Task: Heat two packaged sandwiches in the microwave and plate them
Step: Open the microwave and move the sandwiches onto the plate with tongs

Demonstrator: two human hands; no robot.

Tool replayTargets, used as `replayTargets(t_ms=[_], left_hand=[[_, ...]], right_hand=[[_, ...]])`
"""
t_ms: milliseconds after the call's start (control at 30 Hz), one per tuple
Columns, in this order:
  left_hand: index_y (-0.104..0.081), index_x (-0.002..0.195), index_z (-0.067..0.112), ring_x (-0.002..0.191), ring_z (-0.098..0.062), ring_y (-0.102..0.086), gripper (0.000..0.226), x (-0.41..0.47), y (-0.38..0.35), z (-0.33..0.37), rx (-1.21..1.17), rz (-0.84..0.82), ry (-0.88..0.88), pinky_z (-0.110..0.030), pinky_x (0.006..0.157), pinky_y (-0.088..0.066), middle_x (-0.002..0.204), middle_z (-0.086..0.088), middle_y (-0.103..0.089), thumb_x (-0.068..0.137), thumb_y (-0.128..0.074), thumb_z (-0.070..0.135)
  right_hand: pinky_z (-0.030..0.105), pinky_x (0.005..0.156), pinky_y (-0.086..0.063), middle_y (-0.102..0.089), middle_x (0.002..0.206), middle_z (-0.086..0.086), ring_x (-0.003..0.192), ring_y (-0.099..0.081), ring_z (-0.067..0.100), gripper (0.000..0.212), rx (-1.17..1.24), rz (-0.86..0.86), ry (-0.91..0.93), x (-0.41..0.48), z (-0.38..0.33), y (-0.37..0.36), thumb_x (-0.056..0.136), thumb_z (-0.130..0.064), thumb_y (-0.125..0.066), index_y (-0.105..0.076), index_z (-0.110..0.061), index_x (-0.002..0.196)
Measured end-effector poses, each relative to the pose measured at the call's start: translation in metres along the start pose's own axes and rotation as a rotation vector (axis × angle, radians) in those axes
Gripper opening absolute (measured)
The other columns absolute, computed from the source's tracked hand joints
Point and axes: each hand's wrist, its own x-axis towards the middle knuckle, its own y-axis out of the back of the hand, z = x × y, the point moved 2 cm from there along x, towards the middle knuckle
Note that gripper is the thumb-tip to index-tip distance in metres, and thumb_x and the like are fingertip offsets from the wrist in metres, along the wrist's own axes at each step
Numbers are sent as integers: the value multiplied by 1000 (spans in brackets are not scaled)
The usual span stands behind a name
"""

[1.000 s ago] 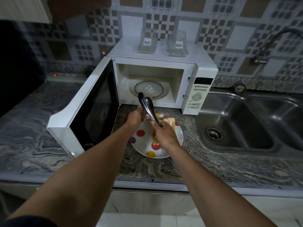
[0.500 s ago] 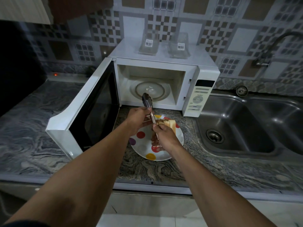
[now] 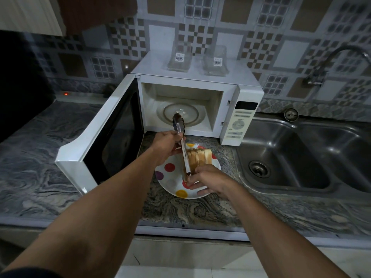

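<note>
1. plainly, the sandwiches (image 3: 199,159) are out of their wrapping and stand on edge in a row on the far right part of the spotted plate (image 3: 170,182), which sits on the counter just in front of the microwave.
2. the tongs (image 3: 181,137) are held over the plate, just left of the bread, with their tips together, carrying nothing and pointing toward the oven's mouth. the left hand (image 3: 165,146) is wrapped round them just below the tips. the right hand (image 3: 209,182) pinches the handle end with its fingertips, low over the plate's near side.
3. the microwave (image 3: 200,83) stands with its door (image 3: 104,137) swung wide to the left and its glass turntable (image 3: 180,114) bare inside.
4. two clear packages (image 3: 179,60) with barcode labels sit on top of the oven, apparently empty.
5. judging from this, unpacking, heating and plating look done. what seems left is to put the tongs down and close the door. whether the bread is warm cannot be told.
6. the counter (image 3: 40,157) is grey veined stone. a steel double sink (image 3: 291,157) lies to the right with a tap (image 3: 314,82) behind it. patterned tiles cover the wall, a small red light (image 3: 65,94) glows at the left, and the room is dim.
</note>
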Motion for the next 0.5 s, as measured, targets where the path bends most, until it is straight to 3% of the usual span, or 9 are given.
replayTargets(t_ms=[67,200,367,500], left_hand=[[-68,87,8,92,-25,-68,14,-1,0,-1,-10,17,3,-32,71,-57,98,-13,-71,96,-59,11],[-68,85,9,90,-25,-67,14,-2,-2,-2,-36,24,3,-35,74,-58,97,-14,-70,96,-59,10],[-68,87,9,87,-23,-69,13,-2,-3,-7,-46,0,30,-33,69,-56,94,-9,-72,96,-58,12],[-68,92,6,83,-21,-68,14,-3,-1,-7,-44,20,14,-31,66,-56,93,-10,-72,97,-57,11]], right_hand=[[41,89,-58,-76,105,7,98,-72,12,25,-4,-11,28,1,1,1,89,-14,-72,-67,-5,111],[35,82,-58,-73,108,6,99,-69,14,16,42,51,101,-1,-1,2,89,-14,-73,-63,-17,102],[24,62,-52,-66,117,10,98,-65,18,34,85,185,206,0,-4,-2,90,-15,-74,-57,-11,119],[22,60,-54,-68,113,9,95,-67,15,40,157,178,224,-4,-6,-2,85,-16,-79,-58,-10,119]])
